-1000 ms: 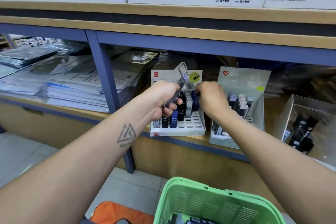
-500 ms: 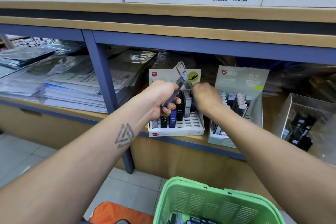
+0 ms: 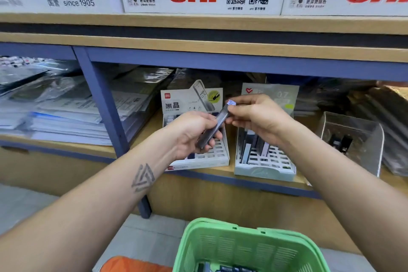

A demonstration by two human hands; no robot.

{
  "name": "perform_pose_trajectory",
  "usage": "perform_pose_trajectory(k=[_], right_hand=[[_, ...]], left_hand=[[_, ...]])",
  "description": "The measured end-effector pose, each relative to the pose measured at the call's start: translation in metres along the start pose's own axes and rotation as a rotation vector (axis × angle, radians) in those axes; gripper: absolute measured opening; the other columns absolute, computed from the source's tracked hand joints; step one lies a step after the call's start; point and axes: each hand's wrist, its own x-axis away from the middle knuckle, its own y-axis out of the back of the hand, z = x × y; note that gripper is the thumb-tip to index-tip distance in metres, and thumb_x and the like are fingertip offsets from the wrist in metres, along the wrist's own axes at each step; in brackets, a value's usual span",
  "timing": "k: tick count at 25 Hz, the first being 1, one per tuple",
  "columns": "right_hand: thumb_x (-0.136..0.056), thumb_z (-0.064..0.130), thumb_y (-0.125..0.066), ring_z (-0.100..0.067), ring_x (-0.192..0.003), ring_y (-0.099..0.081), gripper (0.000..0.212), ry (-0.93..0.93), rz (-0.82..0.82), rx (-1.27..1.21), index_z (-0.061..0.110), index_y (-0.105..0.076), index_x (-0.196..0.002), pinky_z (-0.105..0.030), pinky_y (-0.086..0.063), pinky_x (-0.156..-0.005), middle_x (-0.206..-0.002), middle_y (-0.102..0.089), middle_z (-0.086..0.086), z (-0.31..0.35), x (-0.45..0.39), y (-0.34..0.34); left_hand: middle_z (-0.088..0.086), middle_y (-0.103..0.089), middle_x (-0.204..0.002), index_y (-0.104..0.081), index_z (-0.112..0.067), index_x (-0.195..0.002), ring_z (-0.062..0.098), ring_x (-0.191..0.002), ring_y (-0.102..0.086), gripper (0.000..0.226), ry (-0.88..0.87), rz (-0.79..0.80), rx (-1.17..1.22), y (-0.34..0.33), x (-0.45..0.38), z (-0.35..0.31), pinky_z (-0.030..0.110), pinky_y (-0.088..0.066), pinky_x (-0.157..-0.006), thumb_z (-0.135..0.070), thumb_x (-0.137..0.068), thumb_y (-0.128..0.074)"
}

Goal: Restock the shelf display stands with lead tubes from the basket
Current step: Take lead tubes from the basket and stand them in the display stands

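Observation:
My left hand (image 3: 192,132) grips several grey lead tubes (image 3: 214,127) in front of the white display stand (image 3: 217,157) on the lower shelf. My right hand (image 3: 258,117) pinches the top end of one tube, beside its pale label (image 3: 231,102). A second, pale green display stand (image 3: 265,170) with several tubes in its slots sits just to the right, under my right hand. The green basket (image 3: 245,243) stands below at the bottom edge, with dark tubes showing at its bottom.
A clear plastic bin (image 3: 351,137) holding dark items stands on the shelf at right. Stacks of wrapped paper (image 3: 66,115) fill the left bay behind a blue upright post (image 3: 108,112). White uni and KOKUYO boxes line the upper shelf. An orange object (image 3: 132,265) lies on the floor.
My right hand has come up out of the white stand and now pinches the top of a tube held in my left hand. Both hands sit slightly higher and closer to me.

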Motion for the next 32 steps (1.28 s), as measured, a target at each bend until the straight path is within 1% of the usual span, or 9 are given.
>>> perform_pose_trajectory(k=[4, 6, 8, 10, 13, 17, 20, 24, 32], right_hand=[[-0.090, -0.009, -0.063, -0.019, -0.079, -0.073, 0.031, 0.078, 0.030, -0.207, -0.002, -0.065, -0.120, -0.021, -0.060, -0.072, -0.103, -0.074, -0.019, -0.002, 0.019, 0.041], [-0.087, -0.006, -0.067, -0.017, -0.075, -0.072, 0.027, 0.114, 0.006, -0.205, -0.003, -0.067, -0.114, -0.020, -0.058, -0.069, -0.094, -0.075, -0.017, -0.001, 0.024, 0.057], [-0.082, 0.000, -0.072, -0.015, -0.069, -0.069, 0.025, 0.152, -0.059, -0.168, -0.003, -0.070, -0.107, -0.019, -0.056, -0.065, -0.085, -0.074, -0.014, 0.001, 0.030, 0.077], [-0.080, 0.004, -0.074, -0.014, -0.067, -0.068, 0.025, 0.180, -0.115, -0.108, -0.001, -0.072, -0.104, -0.018, -0.056, -0.063, -0.082, -0.074, -0.013, 0.003, 0.035, 0.096], [-0.085, -0.002, -0.072, -0.014, -0.062, -0.068, 0.020, 0.245, -0.201, 0.093, 0.002, -0.071, -0.104, -0.019, -0.058, -0.062, -0.080, -0.073, -0.013, 0.003, 0.040, 0.115], [-0.083, 0.001, -0.079, -0.019, -0.063, -0.072, 0.015, 0.342, -0.293, 0.476, 0.005, -0.070, -0.096, -0.023, -0.059, -0.061, -0.079, -0.073, -0.013, 0.002, 0.038, 0.114], [-0.088, 0.008, -0.077, -0.016, -0.066, -0.073, 0.011, 0.386, -0.290, 0.666, 0.008, -0.074, -0.098, -0.022, -0.057, -0.066, -0.080, -0.074, -0.006, -0.001, 0.032, 0.105], [-0.090, 0.017, -0.075, -0.013, -0.082, -0.069, 0.015, 0.453, -0.290, 0.905, 0.015, -0.075, -0.105, -0.024, -0.054, -0.080, -0.089, -0.071, 0.003, -0.010, 0.026, 0.089], [-0.090, 0.020, -0.074, -0.017, -0.087, -0.068, 0.010, 0.486, -0.264, 0.988, 0.020, -0.067, -0.097, -0.043, -0.059, -0.080, -0.091, -0.072, 0.002, -0.031, 0.009, 0.077]], left_hand=[[0.002, -0.045, -0.061, -0.062, -0.004, -0.103, 0.006, -0.043, -0.031, 0.023, 0.058, 0.226, 0.148, -0.025, -0.004, -0.006, 0.016, -0.020, -0.039, -0.015, -0.102, -0.042], [0.007, -0.051, -0.065, -0.062, -0.001, -0.104, 0.008, -0.042, -0.036, 0.024, 0.054, 0.272, 0.152, -0.041, -0.005, -0.008, 0.016, -0.026, -0.037, -0.017, -0.101, -0.044], [0.012, -0.063, -0.074, -0.065, 0.001, -0.104, 0.015, -0.051, -0.053, 0.028, -0.052, 0.172, 0.016, -0.057, -0.010, -0.009, 0.021, -0.044, -0.045, -0.017, -0.104, -0.044], [0.007, -0.072, -0.086, -0.070, -0.007, -0.102, 0.016, -0.071, -0.067, 0.023, -0.271, -0.039, -0.278, -0.068, -0.018, -0.009, 0.029, -0.055, -0.065, -0.016, -0.103, -0.049], [-0.006, -0.071, -0.097, -0.073, -0.019, -0.101, 0.011, -0.092, -0.065, 0.016, -0.582, -0.281, -0.776, -0.073, -0.028, -0.009, 0.028, -0.053, -0.083, -0.017, -0.098, -0.058], [-0.003, -0.064, -0.111, -0.075, -0.020, -0.102, 0.018, -0.106, -0.059, 0.013, -0.663, -0.296, -1.046, -0.076, -0.042, 0.005, 0.039, -0.050, -0.093, -0.019, -0.095, -0.065], [0.000, -0.065, -0.120, -0.076, -0.016, -0.103, 0.024, -0.116, -0.055, 0.015, -0.725, -0.265, -1.139, -0.078, -0.050, 0.012, 0.044, -0.049, -0.094, -0.017, -0.096, -0.062], [0.002, -0.061, -0.137, -0.070, -0.012, -0.122, 0.027, -0.128, -0.052, 0.028, -0.673, -0.179, -1.156, -0.077, -0.054, 0.016, 0.044, -0.046, -0.102, -0.013, -0.099, -0.054], [0.001, -0.061, -0.139, -0.072, -0.020, -0.124, 0.023, -0.130, -0.053, 0.031, -0.692, -0.172, -1.141, -0.066, -0.047, 0.015, 0.034, -0.041, -0.108, -0.012, -0.097, -0.060]])
